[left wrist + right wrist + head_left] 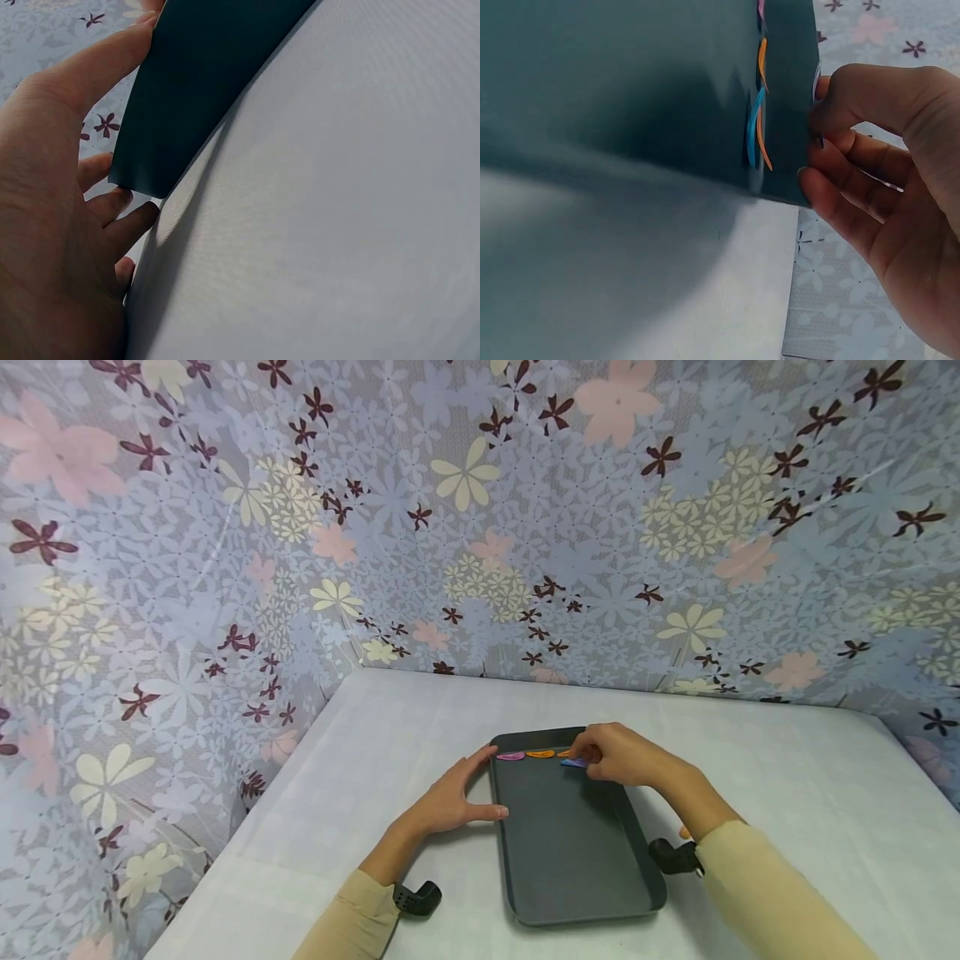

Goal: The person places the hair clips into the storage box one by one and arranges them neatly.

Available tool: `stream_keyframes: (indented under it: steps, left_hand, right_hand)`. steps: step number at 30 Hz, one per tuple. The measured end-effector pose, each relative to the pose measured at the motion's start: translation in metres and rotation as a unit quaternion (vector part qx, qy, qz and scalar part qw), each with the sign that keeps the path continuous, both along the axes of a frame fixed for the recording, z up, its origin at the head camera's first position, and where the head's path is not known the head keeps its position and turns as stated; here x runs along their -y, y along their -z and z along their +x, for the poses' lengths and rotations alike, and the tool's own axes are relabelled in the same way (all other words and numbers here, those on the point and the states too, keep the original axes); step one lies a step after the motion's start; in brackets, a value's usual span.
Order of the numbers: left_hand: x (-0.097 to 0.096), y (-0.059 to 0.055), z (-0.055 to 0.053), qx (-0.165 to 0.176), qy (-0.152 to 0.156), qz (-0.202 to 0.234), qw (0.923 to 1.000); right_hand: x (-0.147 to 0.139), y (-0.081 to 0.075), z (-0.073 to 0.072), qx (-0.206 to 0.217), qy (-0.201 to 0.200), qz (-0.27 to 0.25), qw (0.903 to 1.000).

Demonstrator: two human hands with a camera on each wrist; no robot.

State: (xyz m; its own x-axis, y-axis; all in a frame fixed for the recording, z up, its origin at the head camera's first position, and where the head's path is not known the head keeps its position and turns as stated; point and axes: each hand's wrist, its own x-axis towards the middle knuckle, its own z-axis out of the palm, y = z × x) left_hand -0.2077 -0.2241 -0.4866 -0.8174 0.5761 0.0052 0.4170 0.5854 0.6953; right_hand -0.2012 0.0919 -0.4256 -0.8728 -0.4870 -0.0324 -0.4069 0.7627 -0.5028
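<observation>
A dark grey rectangular tray (570, 847) lies on the white table. Along its far wall sit a pink hair clip (511, 757), an orange hair clip (540, 753), and another orange hair clip (763, 141) beside a blue hair clip (752, 127). My right hand (618, 756) is at the far right corner, its curled fingertips pinching a small purple hair clip (821, 141), mostly hidden by the fingers. My left hand (446, 797) is spread along the tray's left side, thumb at the rim and fingers touching the outer wall near the far left corner.
White cloth covers the table (420, 710), and a flowered curtain (480, 527) stands behind and to the left. A small orange object (684, 832) shows partly behind my right wrist. Black cameras sit on the left wrist (417, 899) and right wrist (672, 857).
</observation>
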Motion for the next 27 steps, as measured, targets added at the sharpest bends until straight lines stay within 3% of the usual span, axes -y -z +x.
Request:
stream_keyframes:
  steps: [27]
  left_hand:
    - [0.002,0.002,-0.001,-0.006,0.003,0.003,1.0000]
  right_hand:
    - [0.029,0.012,-0.014,0.018,0.003,-0.001,0.9998]
